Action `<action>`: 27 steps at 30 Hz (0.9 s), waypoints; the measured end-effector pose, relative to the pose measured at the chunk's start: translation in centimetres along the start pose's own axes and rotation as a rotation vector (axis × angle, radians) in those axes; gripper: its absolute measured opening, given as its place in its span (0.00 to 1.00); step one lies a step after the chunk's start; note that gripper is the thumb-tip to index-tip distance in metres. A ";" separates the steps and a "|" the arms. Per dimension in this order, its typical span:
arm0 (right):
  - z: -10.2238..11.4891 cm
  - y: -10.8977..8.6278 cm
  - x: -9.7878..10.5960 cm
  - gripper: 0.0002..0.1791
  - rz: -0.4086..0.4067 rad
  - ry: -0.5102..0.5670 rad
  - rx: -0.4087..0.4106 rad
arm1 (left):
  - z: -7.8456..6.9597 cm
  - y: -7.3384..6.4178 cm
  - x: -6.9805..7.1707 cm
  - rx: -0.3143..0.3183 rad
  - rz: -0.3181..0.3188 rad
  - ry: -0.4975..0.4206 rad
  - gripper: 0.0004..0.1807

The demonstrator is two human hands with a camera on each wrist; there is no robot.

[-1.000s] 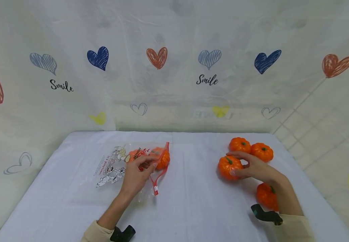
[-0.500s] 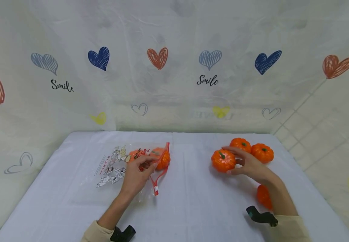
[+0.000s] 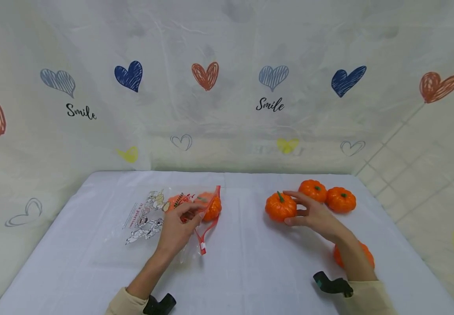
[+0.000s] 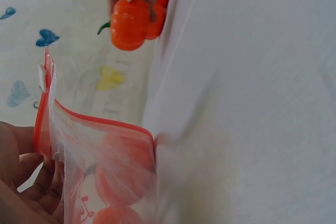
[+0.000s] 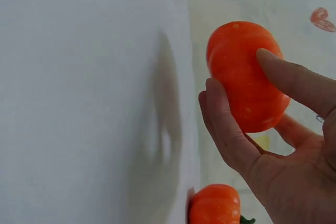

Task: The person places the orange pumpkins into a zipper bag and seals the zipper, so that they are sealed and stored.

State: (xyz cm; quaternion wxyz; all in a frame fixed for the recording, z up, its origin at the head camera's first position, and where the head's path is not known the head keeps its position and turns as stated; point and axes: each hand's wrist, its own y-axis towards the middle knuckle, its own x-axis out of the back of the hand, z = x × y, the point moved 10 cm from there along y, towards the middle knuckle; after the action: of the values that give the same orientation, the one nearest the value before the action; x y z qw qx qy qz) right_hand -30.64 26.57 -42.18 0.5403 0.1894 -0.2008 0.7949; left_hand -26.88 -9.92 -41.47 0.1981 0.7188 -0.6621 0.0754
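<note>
My right hand (image 3: 317,217) grips a small orange toy pumpkin (image 3: 280,207) with a green stem, thumb on one side and fingers on the other. In the right wrist view this pumpkin (image 5: 245,77) is held above the white tabletop. My left hand (image 3: 180,225) pinches the edge of a clear zip bag (image 3: 144,223) with a red zipper and printed cartoon figures. Inside the bag lie orange pumpkins (image 3: 212,208), partly hidden by the print and my fingers. The left wrist view shows the bag's red-rimmed mouth (image 4: 105,121) spread apart.
Two more pumpkins, one (image 3: 312,190) beside another (image 3: 341,200), sit at the back right of the white table (image 3: 246,267). Another pumpkin (image 3: 364,254) lies partly behind my right forearm. A white cloth with printed hearts hangs behind the table.
My right hand has carried its pumpkin leftward and slightly away from me, toward the bag. The left hand and the bag have stayed in place.
</note>
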 end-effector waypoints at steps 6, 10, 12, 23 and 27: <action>-0.2 0.5 -0.4 0.44 -0.041 0.006 -0.036 | 0.0 0.1 0.0 0.004 0.000 0.004 0.12; 0.0 0.6 -0.6 0.44 -0.061 0.005 -0.033 | 0.0 0.0 0.0 0.008 -0.001 0.004 0.12; 0.2 0.7 -0.7 0.44 -0.070 0.020 -0.022 | 0.0 0.0 0.0 0.005 0.000 0.004 0.12; 1.0 0.8 -0.9 0.44 -0.139 0.070 -0.008 | 0.1 0.0 -0.1 0.005 -0.002 0.003 0.11; 1.1 1.1 -1.5 0.44 -0.123 0.088 -0.023 | 0.1 0.0 -0.1 0.010 0.000 0.005 0.12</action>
State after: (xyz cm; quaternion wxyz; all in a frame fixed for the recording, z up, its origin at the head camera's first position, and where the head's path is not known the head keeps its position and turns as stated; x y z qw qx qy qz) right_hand -31.02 24.49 -42.16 0.5985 0.1600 -0.1737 0.7655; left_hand -26.88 -9.87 -41.64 0.1962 0.7198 -0.6610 0.0807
